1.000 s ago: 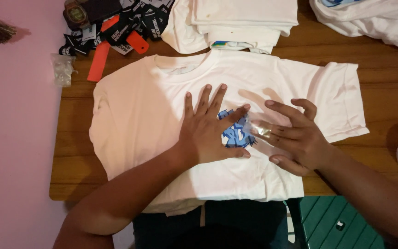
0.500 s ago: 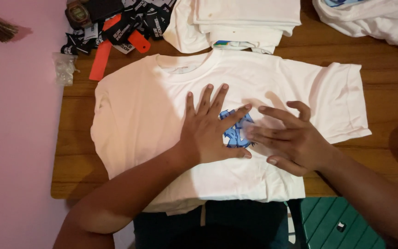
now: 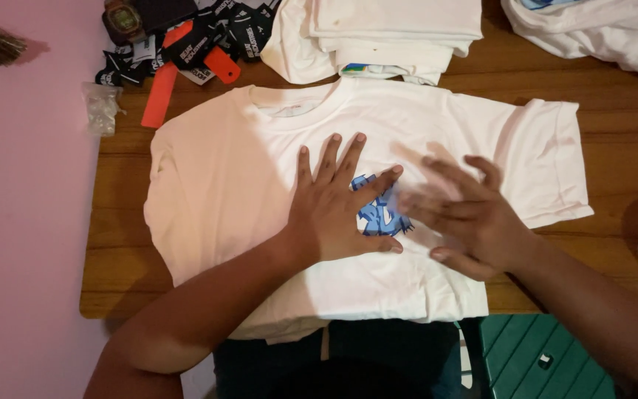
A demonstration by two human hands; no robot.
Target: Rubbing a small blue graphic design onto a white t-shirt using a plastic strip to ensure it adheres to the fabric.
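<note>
right hand [image 3: 474, 222] slid leftward, T-shirt [image 3: 238, 162] under hands

Your left hand [image 3: 334, 203] presses flat on the white T-shirt [image 3: 245, 170], its blue print [image 3: 375, 216] at its three o'clock; your right hand [image 3: 467, 214] is blurred beside it.

Your right hand [image 3: 474, 218] is sliding leftward across the white T-shirt [image 3: 260, 170], its fingers now blurred with motion and covering the right edge of the blue print [image 3: 374, 214], which was more exposed a moment ago. Your left hand [image 3: 334, 210] is spreading its fingers a little wider, the thumb reaching toward the right hand's fingertips.
</note>
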